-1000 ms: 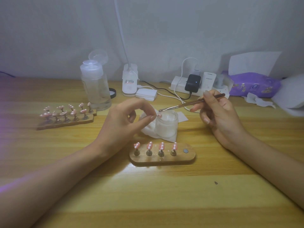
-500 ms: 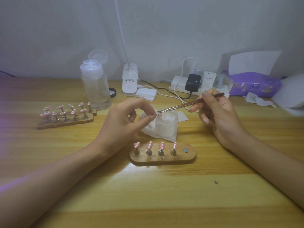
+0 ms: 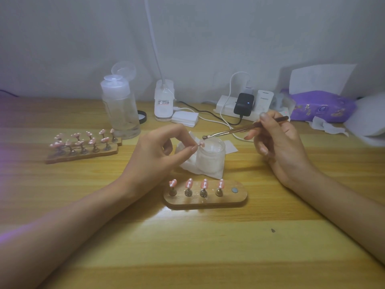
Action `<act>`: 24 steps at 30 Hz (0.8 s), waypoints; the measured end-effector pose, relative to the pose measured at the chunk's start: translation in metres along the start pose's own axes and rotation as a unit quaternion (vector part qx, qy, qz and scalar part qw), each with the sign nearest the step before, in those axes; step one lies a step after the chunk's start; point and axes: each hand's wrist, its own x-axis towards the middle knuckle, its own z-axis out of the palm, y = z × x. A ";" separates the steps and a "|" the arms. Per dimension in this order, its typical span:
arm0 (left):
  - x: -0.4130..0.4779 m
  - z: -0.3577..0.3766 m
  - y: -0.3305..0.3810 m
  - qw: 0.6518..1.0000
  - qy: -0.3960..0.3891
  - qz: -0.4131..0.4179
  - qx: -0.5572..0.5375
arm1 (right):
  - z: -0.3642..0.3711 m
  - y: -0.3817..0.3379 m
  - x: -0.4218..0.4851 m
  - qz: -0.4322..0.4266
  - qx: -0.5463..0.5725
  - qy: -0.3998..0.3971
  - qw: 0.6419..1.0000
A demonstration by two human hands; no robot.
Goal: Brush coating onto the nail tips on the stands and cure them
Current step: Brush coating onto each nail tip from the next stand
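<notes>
Two stands [image 3: 83,150] sit far left on the worktop [image 3: 208,247], one behind the other and touching, each w/ a row of pink tips on metal pegs. Just right of them, further back, stands a clear bottle [image 3: 120,109], flip cap open. Next comes a white lamp base [image 3: 164,101] by the wall, w/ a stack of white pads [image 3: 185,118] beside it.

Centre: left hand [image 3: 154,155] is raised off the worktop, thumb and forefinger pinching a small peg that carries a pink tip [image 3: 201,144]; other fingers curled in. That tip is at the left rim of a frosted jar [image 3: 210,157], which sits on a white tissue [image 3: 187,165]. Nearer the person, below the jar, lies a near stand [image 3: 205,202] w/ four pink tips upright on pegs and one bare grey disc [image 3: 234,190] at its right end.

Brush [image 3: 245,128] slants from its head, just above the pinched tip, up to the right; can't tell if bristles touch the tip. Right hand [image 3: 279,147] grips the handle pen-style, forefinger on top, approx. level w/ the jar and well apart from the near stand.

Behind: white power strip [image 3: 225,107] w/ a black charger [image 3: 243,104] plugged in. Far right, a purple pack [image 3: 320,106] of tissues.
</notes>
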 end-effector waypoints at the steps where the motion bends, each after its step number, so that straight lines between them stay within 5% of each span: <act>1: 0.000 0.000 -0.001 1.000 0.000 -0.003 -0.003 | 0.001 -0.001 -0.001 -0.004 -0.002 -0.011 1.000; 24: 0.000 0.001 -0.001 0.997 -0.012 -0.057 -0.054 | 0.000 0.000 0.000 0.000 -0.018 0.010 1.000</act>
